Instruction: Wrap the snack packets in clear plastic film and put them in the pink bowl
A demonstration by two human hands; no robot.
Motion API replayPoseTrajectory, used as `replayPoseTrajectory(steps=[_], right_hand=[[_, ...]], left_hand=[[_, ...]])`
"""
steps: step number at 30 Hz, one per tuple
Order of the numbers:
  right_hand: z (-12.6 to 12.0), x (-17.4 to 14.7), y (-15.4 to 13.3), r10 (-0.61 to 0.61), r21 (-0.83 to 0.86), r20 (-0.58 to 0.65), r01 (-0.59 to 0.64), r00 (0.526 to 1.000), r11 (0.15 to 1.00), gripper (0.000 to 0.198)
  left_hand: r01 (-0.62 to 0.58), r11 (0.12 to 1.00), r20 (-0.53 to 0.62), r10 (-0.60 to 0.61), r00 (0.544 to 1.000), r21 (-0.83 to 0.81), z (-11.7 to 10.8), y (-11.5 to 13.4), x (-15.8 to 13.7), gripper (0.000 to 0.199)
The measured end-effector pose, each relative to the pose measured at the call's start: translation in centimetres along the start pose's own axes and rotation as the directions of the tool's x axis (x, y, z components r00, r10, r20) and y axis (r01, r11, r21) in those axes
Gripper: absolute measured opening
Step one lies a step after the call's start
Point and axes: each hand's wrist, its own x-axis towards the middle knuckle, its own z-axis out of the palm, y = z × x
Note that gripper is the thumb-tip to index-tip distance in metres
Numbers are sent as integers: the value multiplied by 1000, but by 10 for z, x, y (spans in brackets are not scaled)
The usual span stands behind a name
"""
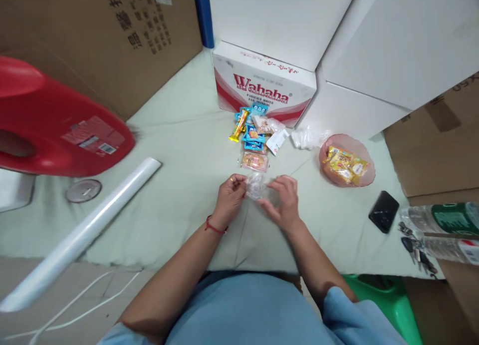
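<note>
My left hand [231, 197] is closed in a pinch on the edge of a crumpled clear plastic bag [256, 186]. On the bag's other side is my right hand [283, 200], thumb and fingers apart and curved around the plastic; whether they touch it I cannot tell. Just beyond lies a pink wrapped snack [254, 161]. Behind it is a pile of small blue snack packets [254, 135], with a yellow snack stick [239, 125] and a white packet [277, 141].
A Wahaha carton [262, 85] stands behind the snacks. To the right are crumpled plastic [309, 138], a pink bowl [325, 168] holding yellow packets, a black phone [383, 211], keys [415, 250] and bottles [454, 218]. Leftward are a red jug [56, 120] and a plastic roll [86, 230].
</note>
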Motion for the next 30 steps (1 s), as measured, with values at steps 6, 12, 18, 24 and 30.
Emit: replayPoseTrajectory(steps=[6, 12, 18, 24, 30], right_hand=[[3, 7, 7, 185, 357, 224, -257, 957, 898, 26], [-9, 8, 22, 465, 593, 381, -597, 799, 540, 38], [-8, 11, 23, 455, 629, 298, -531, 839, 568, 50], [-11, 14, 20, 375, 502, 244, -447, 894, 740, 40], [-17, 15, 29, 632, 597, 450, -739, 631, 313, 47]], left_hand=[[16, 1000, 96, -15, 995, -6, 0, 8, -5, 43], [105, 991, 140, -93, 986, -86, -5, 20, -3, 47], [104, 987, 178, -82, 981, -121, -2, 23, -6, 47], [120, 983, 180, -94, 979, -142, -5, 27, -5, 44], [3, 1000, 1, -3, 1000, -4, -12, 21, 5, 34]])
